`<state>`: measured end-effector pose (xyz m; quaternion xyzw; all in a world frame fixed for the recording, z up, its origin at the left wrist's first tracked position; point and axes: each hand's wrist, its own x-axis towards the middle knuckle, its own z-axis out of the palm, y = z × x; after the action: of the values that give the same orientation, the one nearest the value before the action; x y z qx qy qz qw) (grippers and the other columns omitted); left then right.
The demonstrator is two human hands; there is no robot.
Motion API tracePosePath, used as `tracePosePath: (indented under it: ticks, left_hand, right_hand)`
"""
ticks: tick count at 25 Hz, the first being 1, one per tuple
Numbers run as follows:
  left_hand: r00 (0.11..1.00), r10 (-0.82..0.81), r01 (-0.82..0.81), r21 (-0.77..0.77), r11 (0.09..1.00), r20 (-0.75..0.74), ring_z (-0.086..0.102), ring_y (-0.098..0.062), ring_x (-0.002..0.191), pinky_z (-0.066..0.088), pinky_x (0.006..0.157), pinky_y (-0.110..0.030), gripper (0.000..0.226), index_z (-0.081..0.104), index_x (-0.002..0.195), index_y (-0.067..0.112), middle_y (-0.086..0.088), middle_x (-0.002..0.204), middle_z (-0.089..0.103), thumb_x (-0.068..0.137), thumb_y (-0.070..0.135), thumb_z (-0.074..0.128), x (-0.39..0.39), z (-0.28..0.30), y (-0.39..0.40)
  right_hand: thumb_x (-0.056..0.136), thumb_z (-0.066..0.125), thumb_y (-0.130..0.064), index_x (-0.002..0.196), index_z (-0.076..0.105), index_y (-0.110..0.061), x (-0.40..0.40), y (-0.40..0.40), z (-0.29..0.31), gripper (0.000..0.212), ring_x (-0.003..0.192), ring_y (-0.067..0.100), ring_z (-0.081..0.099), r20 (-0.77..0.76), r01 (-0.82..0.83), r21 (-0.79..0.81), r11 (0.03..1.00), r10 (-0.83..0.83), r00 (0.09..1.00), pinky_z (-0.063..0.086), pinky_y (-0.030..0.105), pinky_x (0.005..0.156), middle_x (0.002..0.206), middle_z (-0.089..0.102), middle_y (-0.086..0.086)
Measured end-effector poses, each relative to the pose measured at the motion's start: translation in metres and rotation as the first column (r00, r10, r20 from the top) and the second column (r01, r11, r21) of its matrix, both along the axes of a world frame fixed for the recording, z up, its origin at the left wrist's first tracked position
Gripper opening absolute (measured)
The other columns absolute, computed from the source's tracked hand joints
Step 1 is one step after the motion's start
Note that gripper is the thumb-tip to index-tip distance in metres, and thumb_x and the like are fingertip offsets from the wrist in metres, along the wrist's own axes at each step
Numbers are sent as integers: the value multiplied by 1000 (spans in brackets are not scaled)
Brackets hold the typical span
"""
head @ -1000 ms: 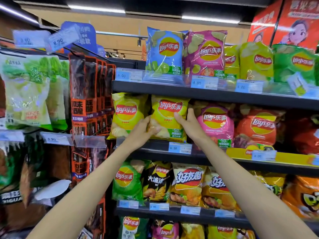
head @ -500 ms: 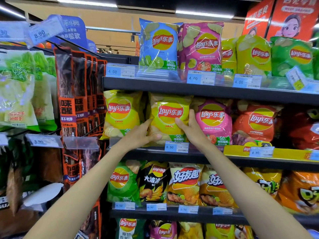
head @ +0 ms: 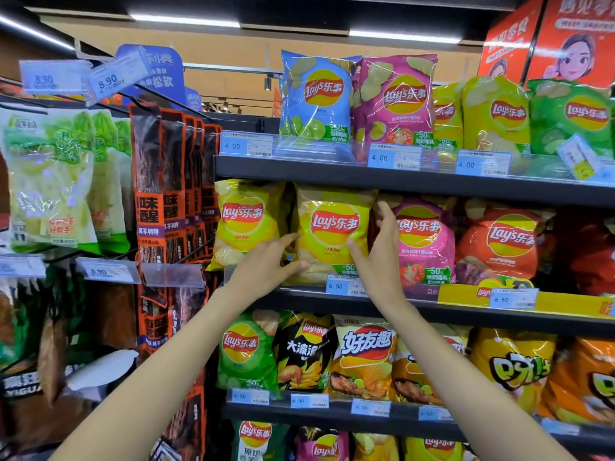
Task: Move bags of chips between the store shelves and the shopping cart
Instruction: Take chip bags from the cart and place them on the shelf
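A yellow Lay's chip bag (head: 334,224) stands upright on the second shelf (head: 416,309), between another yellow bag (head: 246,221) and a pink bag (head: 422,241). My left hand (head: 266,266) holds its lower left edge, thumb on the front and fingers behind. My right hand (head: 379,254) holds its right edge, thumb on the front, with the fingers reaching up between it and the pink bag. No shopping cart is in view.
The top shelf (head: 399,181) carries blue, pink, yellow and green Lay's bags. Below are several more chip bags on the third shelf (head: 332,415). Dark and green snack packs hang on pegs (head: 166,181) at the left. Price tags line the shelf fronts.
Both hands stay on the yellow bag. The bag has settled a little further back under the top shelf, and my right fingers have slid higher along its right edge.
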<state>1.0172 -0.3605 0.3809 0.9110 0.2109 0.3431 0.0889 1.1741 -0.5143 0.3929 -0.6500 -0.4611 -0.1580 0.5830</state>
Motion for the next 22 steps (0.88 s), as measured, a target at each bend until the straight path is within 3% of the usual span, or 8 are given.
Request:
tracePosePath:
  ticks: [2, 4, 6, 12, 15, 18, 20, 22]
  left_hand:
    - [999, 1, -3, 47, 999, 44, 59, -18, 114, 51, 85, -32, 66, 43, 146, 25, -1, 128, 62, 90, 53, 62, -8, 2, 0]
    - [996, 19, -26, 83, 996, 81, 60, -17, 112, 50, 83, -31, 62, 47, 144, 25, 0, 126, 62, 90, 52, 61, -16, 5, 5]
    - [988, 60, -73, 93, 993, 140, 61, -16, 108, 51, 82, -34, 56, 54, 137, 24, 1, 122, 62, 90, 54, 61, -25, 12, 13]
    - [970, 123, -148, 113, 983, 208, 62, -21, 97, 53, 78, -43, 45, 57, 127, 21, 2, 107, 60, 90, 45, 65, -61, 28, 45]
    - [957, 147, -184, 132, 974, 250, 60, -21, 90, 52, 72, -43, 40, 52, 119, 20, 5, 97, 55, 88, 41, 69, -76, 28, 58]
    - [945, 263, -265, -16, 964, 191, 62, -28, 98, 50, 75, -40, 59, 43, 130, 17, 0, 106, 61, 87, 49, 68, -79, 29, 76]
    - [952, 307, -301, -171, 938, 10, 59, -36, 114, 50, 87, -46, 88, 25, 148, 14, -14, 126, 61, 85, 66, 59, -79, 31, 91]
    - [963, 252, -270, -302, 914, -98, 54, -38, 125, 46, 100, -48, 102, 13, 155, 19, -18, 139, 55, 80, 77, 49, -76, 31, 100]
  right_hand:
    - [91, 67, -15, 151, 26, -23, -5, -6, 1, 73, 144, 11, 27, 248, 108, 28, 994, -112, 962, 30, 33, 117, 154, 30, -2]
    - [94, 63, -22, 152, 28, -21, -8, -4, -4, 68, 148, 15, 21, 547, 234, -49, 971, -170, 820, 26, 37, 120, 157, 29, -1]
    - [97, 56, -35, 155, 24, -19, -9, 8, -8, 68, 152, 22, 11, 713, 325, -146, 934, -128, 689, 22, 43, 121, 162, 22, 3]
    - [100, 47, -43, 155, 24, -16, -17, 26, -5, 66, 152, 27, 8, 733, 378, -172, 910, -138, 666, 17, 47, 122, 162, 19, 7]
    - [101, 49, -32, 152, 32, -16, -42, 32, -3, 56, 149, 23, 23, 774, 241, -174, 955, -19, 632, 30, 42, 118, 160, 28, 3]
    - [101, 52, -26, 156, 18, -24, -76, 53, 0, 65, 140, 21, 37, 538, 1, -393, 920, 229, 812, 48, 38, 102, 165, 11, 0]
    - [101, 52, -26, 156, -1, -35, -89, 74, 3, 77, 146, 24, 28, 257, -136, -501, 855, 297, 920, 41, 41, 107, 165, -7, -1]
    - [101, 52, -26, 153, -8, -41, -93, 96, 5, 81, 150, 29, 18, 103, -190, -539, 820, 288, 952, 30, 46, 115, 165, -10, 6]
